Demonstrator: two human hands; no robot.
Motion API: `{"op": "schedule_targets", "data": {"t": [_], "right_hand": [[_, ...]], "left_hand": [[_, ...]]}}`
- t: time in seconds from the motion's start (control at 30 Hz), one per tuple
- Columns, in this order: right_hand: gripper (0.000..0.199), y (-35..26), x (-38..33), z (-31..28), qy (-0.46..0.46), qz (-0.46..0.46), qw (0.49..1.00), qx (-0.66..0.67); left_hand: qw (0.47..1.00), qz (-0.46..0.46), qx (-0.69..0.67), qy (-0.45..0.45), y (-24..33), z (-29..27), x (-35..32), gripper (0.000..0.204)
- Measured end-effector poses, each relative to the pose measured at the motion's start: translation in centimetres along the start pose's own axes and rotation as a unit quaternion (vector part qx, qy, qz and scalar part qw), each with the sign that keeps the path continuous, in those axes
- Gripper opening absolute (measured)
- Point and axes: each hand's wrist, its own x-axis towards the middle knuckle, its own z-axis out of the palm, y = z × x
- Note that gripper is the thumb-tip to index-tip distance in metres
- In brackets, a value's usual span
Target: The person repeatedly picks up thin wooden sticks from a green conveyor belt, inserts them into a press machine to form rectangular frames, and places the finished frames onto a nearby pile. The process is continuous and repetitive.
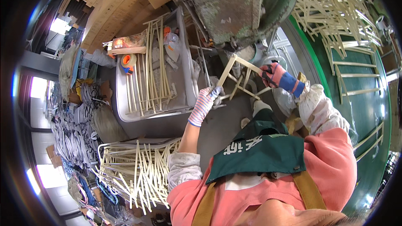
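Observation:
A small cream-coloured frame of thin bars (226,72) is held in front of me, below the head of a large worn machine (228,14). My left hand (204,104), in a striped knit glove, closes on the frame's left bar near its lower end. On the other side, my right hand (277,76), in a red and blue glove, grips the frame's right end with the fingers folded round it. Crossing bars show between the two hands. The frame's top corner points toward the machine. Its lower parts overlap the machine's base, so their exact ends are hard to make out.
At left stands a grey bin (120,106) with long cream bars and a tape dispenser (128,63). Nearer, a rack (100,152) holds many bars. A green table (362,100) at right carries cream frames (358,75) and a tangled pile (335,12). Cardboard (111,6) is stacked behind.

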Motion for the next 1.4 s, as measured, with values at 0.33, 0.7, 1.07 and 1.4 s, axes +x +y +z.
{"op": "schedule_targets", "data": {"t": [0.33,0.7,1.07,1.4], "right_hand": [[0.017,-1.6,-0.2,0.0,0.008,0.055,0.998,-0.001],[0.018,-1.3,0.0,-0.6,-0.006,0.021,0.999,-0.026],[0.029,-2.0,-3.6,3.3,-0.203,-0.048,0.976,0.070],[0.012,17.6,1.6,-11.1,-0.148,0.269,0.951,0.040]], "left_hand": [[0.998,-0.027,0.016,-0.057,4.1,-1.9,0.1,0.027],[0.992,-0.057,-0.031,-0.105,3.4,-2.9,0.9,0.027],[0.877,0.142,0.393,0.235,2.3,0.6,-0.7,0.037],[0.877,0.257,0.222,0.340,5.5,-10.2,-20.6,0.020]]}}
